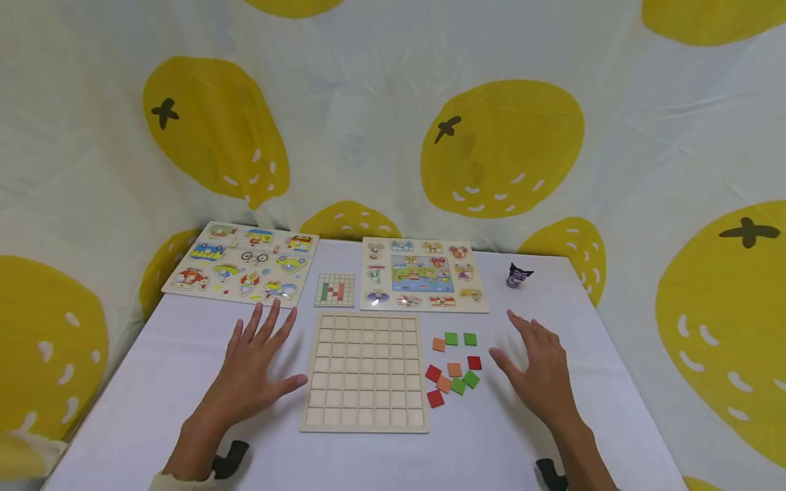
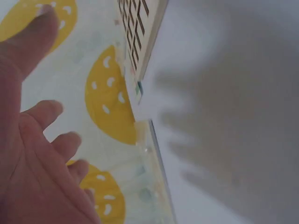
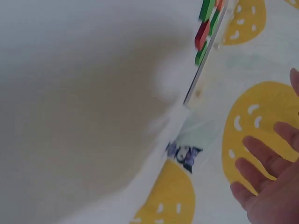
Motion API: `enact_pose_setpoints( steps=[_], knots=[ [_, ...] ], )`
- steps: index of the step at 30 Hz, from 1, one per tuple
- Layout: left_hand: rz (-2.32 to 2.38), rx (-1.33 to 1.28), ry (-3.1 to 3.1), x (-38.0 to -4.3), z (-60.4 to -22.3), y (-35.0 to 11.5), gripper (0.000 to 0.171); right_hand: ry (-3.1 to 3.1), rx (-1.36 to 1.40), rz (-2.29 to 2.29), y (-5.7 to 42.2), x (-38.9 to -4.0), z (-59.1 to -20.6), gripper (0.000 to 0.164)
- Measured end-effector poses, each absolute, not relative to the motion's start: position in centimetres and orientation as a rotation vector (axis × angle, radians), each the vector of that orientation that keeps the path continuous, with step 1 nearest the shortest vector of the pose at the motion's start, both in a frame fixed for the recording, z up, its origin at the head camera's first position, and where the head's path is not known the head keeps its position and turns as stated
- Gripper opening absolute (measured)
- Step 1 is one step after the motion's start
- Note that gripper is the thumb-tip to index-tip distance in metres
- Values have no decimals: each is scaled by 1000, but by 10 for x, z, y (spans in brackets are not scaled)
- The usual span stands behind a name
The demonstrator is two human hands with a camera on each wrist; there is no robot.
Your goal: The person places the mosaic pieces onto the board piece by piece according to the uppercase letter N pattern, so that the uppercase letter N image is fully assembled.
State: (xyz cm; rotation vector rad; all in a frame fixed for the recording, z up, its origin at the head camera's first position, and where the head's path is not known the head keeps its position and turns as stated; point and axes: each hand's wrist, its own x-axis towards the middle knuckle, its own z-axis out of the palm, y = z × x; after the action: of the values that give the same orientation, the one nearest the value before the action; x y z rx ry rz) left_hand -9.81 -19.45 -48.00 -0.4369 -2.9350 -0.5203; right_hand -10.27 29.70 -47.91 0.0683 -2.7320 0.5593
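Between the two hands lies a wooden grid board (image 1: 365, 432) of square recesses, with no tiles in it. My left hand (image 1: 252, 372) hovers at its left side, fingers spread and thumb pointing toward the board's edge; it holds nothing. To the right of the board, red, orange and green square tiles (image 1: 454, 369) lie loosely scattered. My right hand (image 1: 535, 368) is held right of these tiles, fingers extended, with nothing in it. A small pattern card (image 1: 334, 290) with green and red squares on a grid lies just behind the board. Both wrist views show the palms bare.
At the back left lies a vehicle picture puzzle board (image 1: 241, 264). Another picture puzzle board (image 1: 424, 275) is behind the grid board. A small dark purple figurine (image 1: 518, 275) stands at the back right. Behind the white table (image 1: 362, 464) hangs a fruit-print curtain (image 1: 368, 136).
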Motion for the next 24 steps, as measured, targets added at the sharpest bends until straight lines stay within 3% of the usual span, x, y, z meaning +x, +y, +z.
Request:
enact_pose_setpoints(
  steps=[8,24],
  knots=[
    [-779,-574,-3030,-93,-501,-186,100,-2756,75,896,264,-113,-485,57],
    [-966,-587,-3063,-83,-516,-177,96,-3054,-21,963,221,-152,-498,34]
  ],
)
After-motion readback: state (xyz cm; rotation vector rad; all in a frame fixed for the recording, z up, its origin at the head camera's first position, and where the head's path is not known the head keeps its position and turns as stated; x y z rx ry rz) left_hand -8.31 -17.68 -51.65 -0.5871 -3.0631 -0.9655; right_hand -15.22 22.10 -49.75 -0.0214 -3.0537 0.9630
